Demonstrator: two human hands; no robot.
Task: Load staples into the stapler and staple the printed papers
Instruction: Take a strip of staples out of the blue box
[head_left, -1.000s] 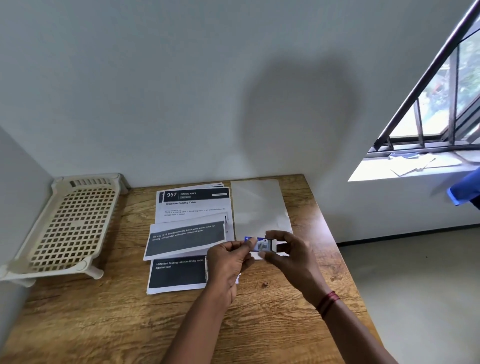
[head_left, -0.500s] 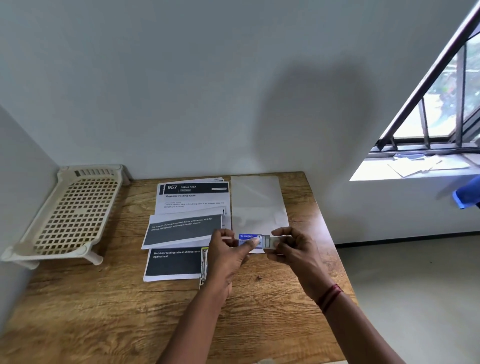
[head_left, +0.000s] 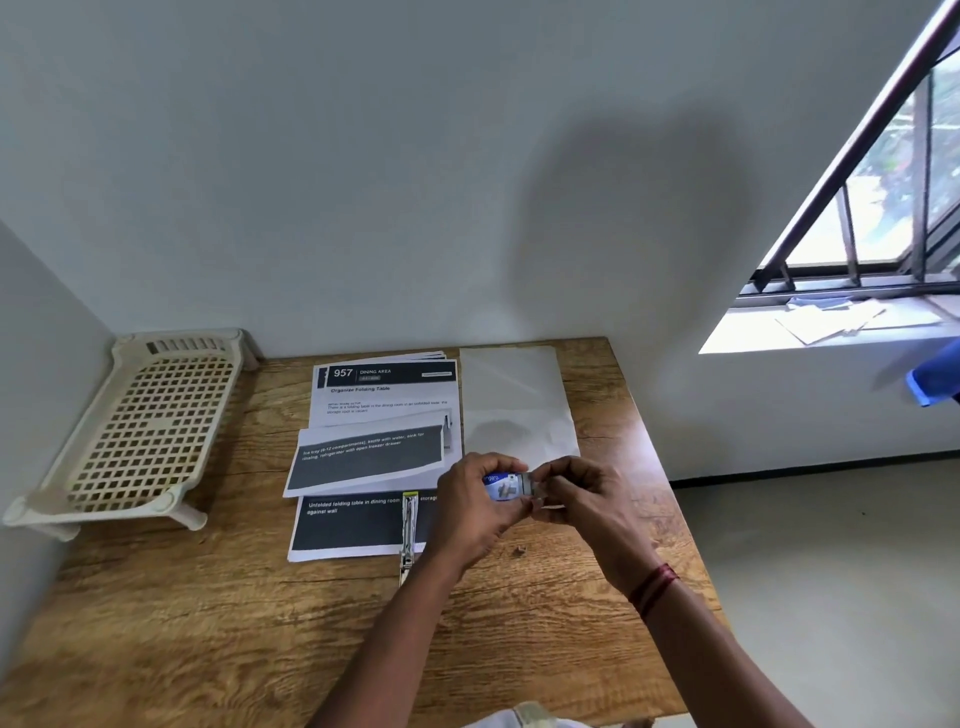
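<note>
Pinched between our left hand (head_left: 475, 512) and right hand (head_left: 582, 496), the staple box (head_left: 506, 486) hovers beside the stapler (head_left: 409, 535) on the printed papers (head_left: 363, 457)

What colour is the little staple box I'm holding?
Blue and white, with a grey picture on it; the staple box shows only in the head view.

Both forearms are reaching in from the lower edge, converging toward centre. Left hand (head_left: 475, 506) is curling, knuckles up, thumb and fingers pinching the near end of a small blue box (head_left: 503, 486). Right hand (head_left: 582, 499) is meeting it from the other side, fingertips (head_left: 540, 480) gripping the box's pale far end, thumb tucked beneath. Hands are touching at the fingertips, both raised off the surface. Right wrist is wearing a dark red thread band (head_left: 652, 590)
</note>
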